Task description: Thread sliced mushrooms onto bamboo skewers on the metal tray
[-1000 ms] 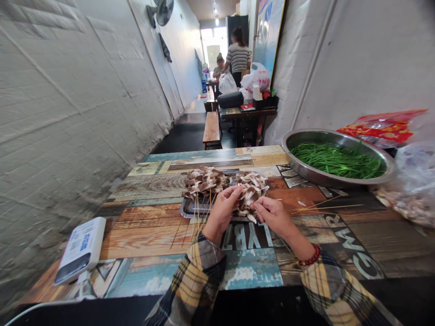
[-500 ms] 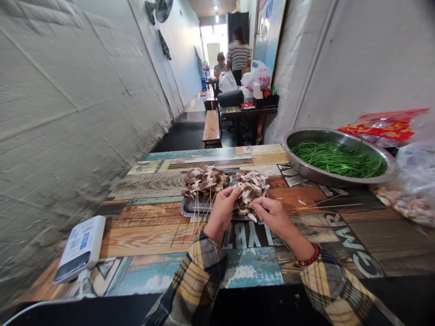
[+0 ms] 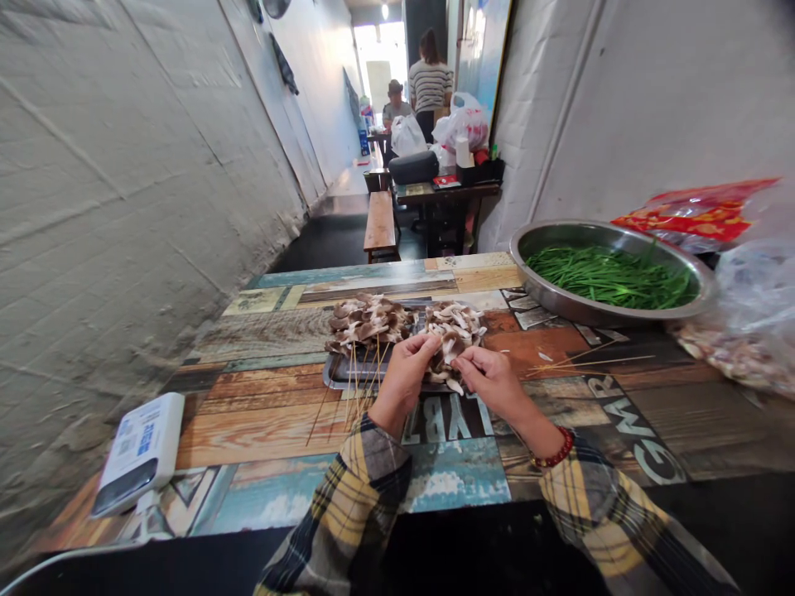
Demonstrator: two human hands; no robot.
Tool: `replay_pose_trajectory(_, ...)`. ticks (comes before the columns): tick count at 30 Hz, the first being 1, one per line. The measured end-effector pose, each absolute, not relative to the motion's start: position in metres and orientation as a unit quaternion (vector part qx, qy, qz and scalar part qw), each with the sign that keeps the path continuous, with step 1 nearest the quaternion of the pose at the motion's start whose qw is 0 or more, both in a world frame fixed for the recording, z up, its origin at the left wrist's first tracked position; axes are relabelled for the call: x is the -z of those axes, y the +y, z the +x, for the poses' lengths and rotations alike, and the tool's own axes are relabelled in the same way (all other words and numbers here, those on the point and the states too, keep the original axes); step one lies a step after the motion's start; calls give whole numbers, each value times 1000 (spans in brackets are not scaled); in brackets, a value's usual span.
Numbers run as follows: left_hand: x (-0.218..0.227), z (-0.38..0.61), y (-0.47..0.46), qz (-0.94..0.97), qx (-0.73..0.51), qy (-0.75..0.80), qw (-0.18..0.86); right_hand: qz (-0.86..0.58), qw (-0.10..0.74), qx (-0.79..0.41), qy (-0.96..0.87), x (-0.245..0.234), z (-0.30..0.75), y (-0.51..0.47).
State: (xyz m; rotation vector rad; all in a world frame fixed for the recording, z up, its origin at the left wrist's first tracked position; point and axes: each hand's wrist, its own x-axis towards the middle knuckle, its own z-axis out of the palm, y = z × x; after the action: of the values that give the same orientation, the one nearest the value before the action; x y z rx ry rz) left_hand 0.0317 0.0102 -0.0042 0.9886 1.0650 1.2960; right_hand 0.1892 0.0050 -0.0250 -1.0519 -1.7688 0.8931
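On my wood-print table [image 3: 267, 422], a steel basin [image 3: 546, 285] of green chives [image 3: 612, 277] sits off to my right. Straight ahead lies a metal tray [image 3: 339, 374] bearing skewered mushrooms [image 3: 369, 321] and, beside them, a second mushroom pile [image 3: 456, 327]. My left hand [image 3: 403, 385] and right hand [image 3: 490, 385] are both narrowly pinched, their fingertips closed on that pile's nearest pieces.
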Motion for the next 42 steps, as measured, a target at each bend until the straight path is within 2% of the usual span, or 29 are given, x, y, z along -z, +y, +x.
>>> replay_pose_trajectory(5, -1, 24, 12, 489, -549, 504, 453, -440, 495, -392, -638, 23, 198, 12)
replay_pose_trajectory(8, -3, 25, 10, 575, -493, 516, 400, -444, 526, -402, -604, 23, 203, 15)
replay_pose_trajectory(13, -1, 27, 9, 694, -396, 473, 371, -442, 546, -416, -577, 23, 205, 18)
replay_pose_trajectory(18, 7, 18, 17, 671, -436, 564, 203, -446, 554, -396, -581, 24, 205, 19)
replay_pose_trajectory(25, 13, 12, 18, 723, -362, 585, 60, -446, 557, -393, -580, 25, 205, 18)
replay_pose_trajectory(36, 13, 29, 17, 786, -265, 559, -29, -454, 520, -383, -614, 23, 200, 16)
replay_pose_trajectory(42, 13, 31, 14, 785, -268, 559, -13, -440, 517, -401, -615, 23, 197, 14)
